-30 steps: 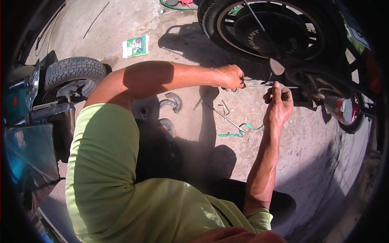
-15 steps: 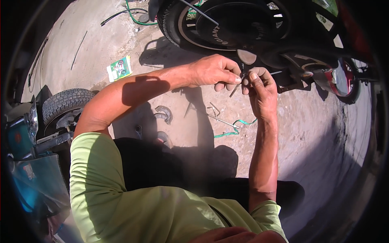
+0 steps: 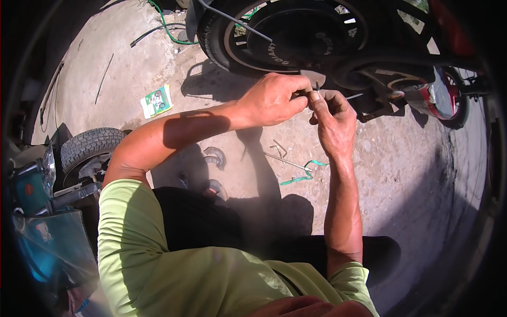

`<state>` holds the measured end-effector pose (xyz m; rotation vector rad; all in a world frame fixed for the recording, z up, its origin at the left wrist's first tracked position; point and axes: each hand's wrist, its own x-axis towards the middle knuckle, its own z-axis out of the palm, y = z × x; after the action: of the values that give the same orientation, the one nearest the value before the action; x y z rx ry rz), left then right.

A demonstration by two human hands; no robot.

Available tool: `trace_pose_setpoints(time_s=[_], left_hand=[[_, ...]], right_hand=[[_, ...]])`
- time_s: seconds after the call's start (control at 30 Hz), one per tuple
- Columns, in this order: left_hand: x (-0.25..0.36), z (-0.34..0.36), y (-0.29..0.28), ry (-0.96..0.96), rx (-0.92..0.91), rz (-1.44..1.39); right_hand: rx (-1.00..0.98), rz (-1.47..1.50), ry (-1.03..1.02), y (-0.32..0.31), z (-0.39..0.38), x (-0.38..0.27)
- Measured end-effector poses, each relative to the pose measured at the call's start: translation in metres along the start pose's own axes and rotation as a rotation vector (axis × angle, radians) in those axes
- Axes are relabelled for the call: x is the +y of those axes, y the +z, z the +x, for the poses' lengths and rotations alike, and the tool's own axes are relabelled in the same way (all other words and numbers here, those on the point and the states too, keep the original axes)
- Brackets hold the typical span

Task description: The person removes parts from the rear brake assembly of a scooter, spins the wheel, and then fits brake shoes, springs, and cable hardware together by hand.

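Note:
Both hands meet just below the hub of a black wheel (image 3: 274, 45) with a black tyre. My left hand (image 3: 277, 99) is closed, fingers curled, with its thumb and forefinger near the right fingertips. My right hand (image 3: 336, 117) pinches a thin dark piece (image 3: 318, 86), whose tip sticks up above the thumb. The rest of that piece is hidden by the fingers, and whether the left fingers also grip it cannot be made out. Right behind the fingertips is a flat pale grey part (image 3: 313, 79) by the wheel.
On the ground lie curved brake shoes (image 3: 214, 158), a bent metal rod (image 3: 280, 148), a straight rod (image 3: 288, 161), a green strap (image 3: 301, 178) and a green-white packet (image 3: 157, 101). A treaded wheel (image 3: 92, 145) stands at left; a red vehicle part (image 3: 430, 103) is at right.
A thin rod end that hung below the fingertips no longer shows. The left hand has turned and closed more tightly, and the whole view has shifted slightly.

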<state>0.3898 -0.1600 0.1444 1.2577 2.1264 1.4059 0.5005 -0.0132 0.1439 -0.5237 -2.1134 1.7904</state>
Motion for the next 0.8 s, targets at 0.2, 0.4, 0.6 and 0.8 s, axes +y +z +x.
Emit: trace_pose_setpoints(time_s=[0.2, 0.4, 0.6, 0.8], left_hand=[[-0.002, 0.004, -0.008, -0.015, -0.001, 0.125], [-0.001, 0.001, -0.019, -0.223, -0.01, -0.028], [-0.002, 0.009, -0.027, -0.184, -0.027, 0.061], [-0.01, 0.012, -0.027, -0.171, -0.018, 0.017]], right_hand=[[0.079, 0.239, 0.121, -0.002, 0.01, -0.002], [0.086, 0.017, 0.065, 0.001, 0.025, 0.004], [0.126, -0.082, 0.011, 0.0, 0.035, 0.006], [0.142, -0.092, 0.04, 0.0, 0.04, 0.009]])
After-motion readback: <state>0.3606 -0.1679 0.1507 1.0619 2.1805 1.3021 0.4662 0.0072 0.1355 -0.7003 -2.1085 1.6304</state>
